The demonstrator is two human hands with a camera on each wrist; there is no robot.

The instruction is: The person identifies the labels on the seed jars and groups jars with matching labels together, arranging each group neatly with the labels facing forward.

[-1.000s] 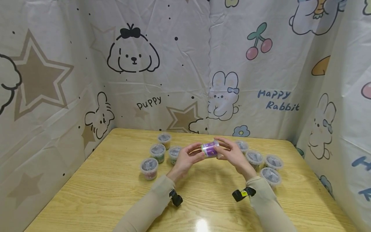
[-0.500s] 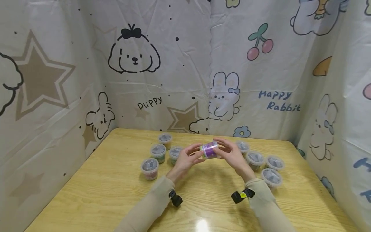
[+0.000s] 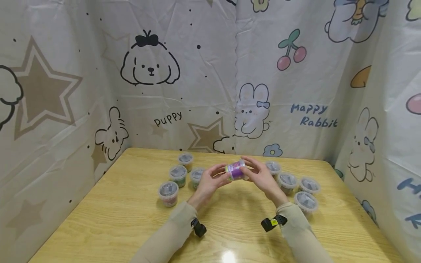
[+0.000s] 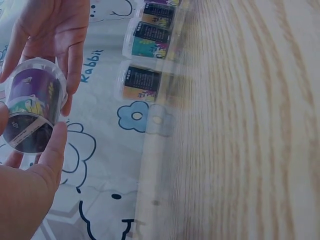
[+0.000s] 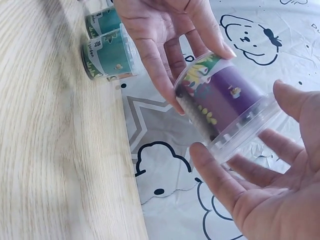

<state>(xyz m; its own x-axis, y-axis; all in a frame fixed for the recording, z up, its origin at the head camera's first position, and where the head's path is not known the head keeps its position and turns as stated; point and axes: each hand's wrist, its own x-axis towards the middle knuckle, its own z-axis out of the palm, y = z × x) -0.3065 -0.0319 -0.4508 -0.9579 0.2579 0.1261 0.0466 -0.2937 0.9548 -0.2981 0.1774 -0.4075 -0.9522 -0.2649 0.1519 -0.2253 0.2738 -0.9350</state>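
Note:
A clear plastic cup with a purple printed label is held up above the table, lying on its side. My left hand grips its base end, fingers and thumb curled about it. At the lid end my right hand holds the cup between thumb and fingers. In the right wrist view the clear lid lies by the right fingertips, and the label shows yellow and green leaves. The left wrist view shows the cup's dark base with a pale strip across it.
Several lidded cups stand on the left of the wooden table, among them a reddish one and a green one. Several more, including a near one, stand on the right. A printed cloth hangs behind and on both sides.
The cup has turned slightly in both hands, its label rolling and tilting a little, and has shifted slightly left. Both hands keep their hold. The head view has shifted a little.

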